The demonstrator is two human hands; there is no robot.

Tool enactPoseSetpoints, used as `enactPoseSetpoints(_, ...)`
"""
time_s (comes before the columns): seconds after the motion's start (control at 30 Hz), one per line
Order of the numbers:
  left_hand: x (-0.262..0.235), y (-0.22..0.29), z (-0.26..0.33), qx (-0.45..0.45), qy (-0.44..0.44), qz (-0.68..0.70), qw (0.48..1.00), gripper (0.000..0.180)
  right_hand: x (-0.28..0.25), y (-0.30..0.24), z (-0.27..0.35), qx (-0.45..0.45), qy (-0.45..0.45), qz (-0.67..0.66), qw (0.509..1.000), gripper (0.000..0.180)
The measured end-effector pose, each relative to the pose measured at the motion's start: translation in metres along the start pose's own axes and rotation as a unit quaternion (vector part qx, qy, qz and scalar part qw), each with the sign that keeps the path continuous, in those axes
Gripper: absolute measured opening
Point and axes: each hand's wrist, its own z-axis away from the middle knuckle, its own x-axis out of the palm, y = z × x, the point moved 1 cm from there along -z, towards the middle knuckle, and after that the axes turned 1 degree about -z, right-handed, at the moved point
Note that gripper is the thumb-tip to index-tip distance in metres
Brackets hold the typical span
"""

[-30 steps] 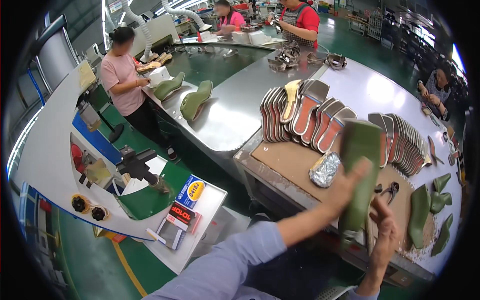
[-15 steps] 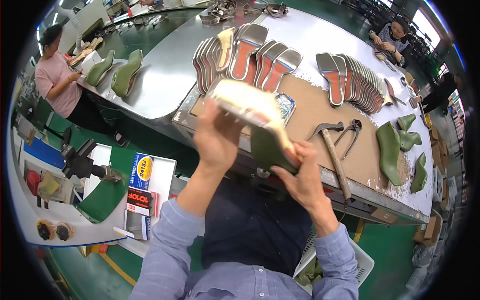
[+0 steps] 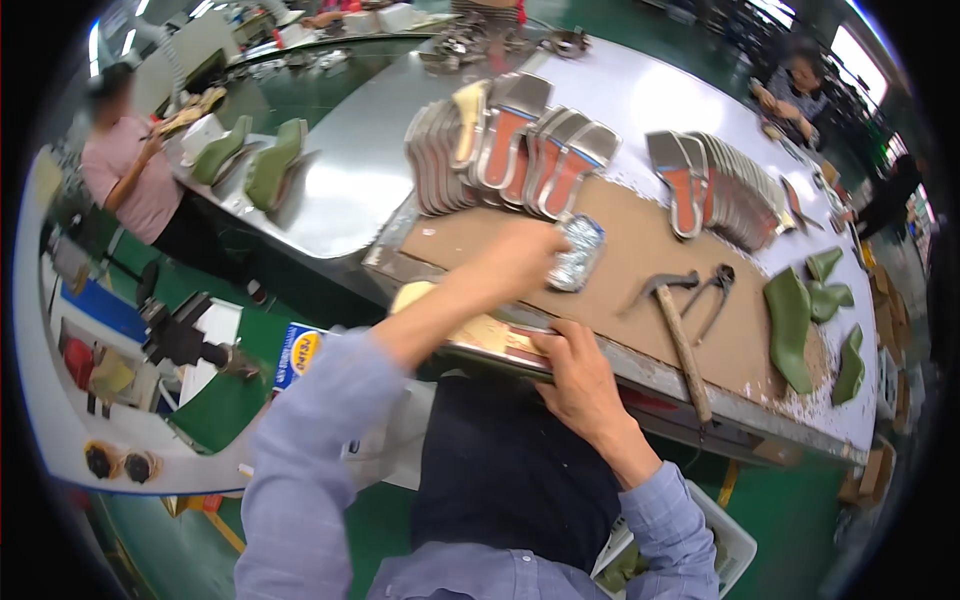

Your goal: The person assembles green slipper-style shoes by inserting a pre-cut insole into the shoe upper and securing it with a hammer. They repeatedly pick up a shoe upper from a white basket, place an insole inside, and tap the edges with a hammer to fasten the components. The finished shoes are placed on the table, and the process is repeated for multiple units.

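Note:
My right hand grips the toe or heel end (I cannot tell which) of a green shoe last, held at the near edge of the bench. A tan and red-brown insole lies along its upturned bottom. My left forearm crosses over the last and hides part of it. My left hand is at the edge of a small foil-lined tray; its fingers are smeared by motion. To the right lie a wooden-handled hammer and a pair of pincers.
Rows of metal-edged insoles stand behind the tray, with another row further right. Loose green lasts lie at the bench's right. A white basket stands below. Two co-workers are at the far left and far right.
My left hand has let go of the last and moved right and forward to the foil tray. The last has come lower and lies more level in my right hand.

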Motion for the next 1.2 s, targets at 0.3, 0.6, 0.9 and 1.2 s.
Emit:
enactPoseSetpoints(0.3,0.066,-0.008,-0.069,0.015,-0.042,-0.219,0.975,0.010,-0.001,-0.006,0.001,-0.001,0.040,0.004,0.999,0.066)
enactPoseSetpoints(0.6,0.040,-0.007,-0.054,0.027,0.079,-0.019,0.996,0.016,0.001,-0.010,-0.001,-0.013,0.042,0.002,0.999,0.065)
enactPoseSetpoints(0.9,-0.019,0.060,0.045,-0.040,0.061,0.230,0.970,0.017,-0.002,0.001,0.008,0.002,0.053,0.019,0.998,0.059)
enactPoseSetpoints(1.2,-0.016,0.063,0.085,0.005,0.056,0.100,0.993,0.020,-0.053,0.024,0.031,0.082,0.115,0.061,0.988,0.052)
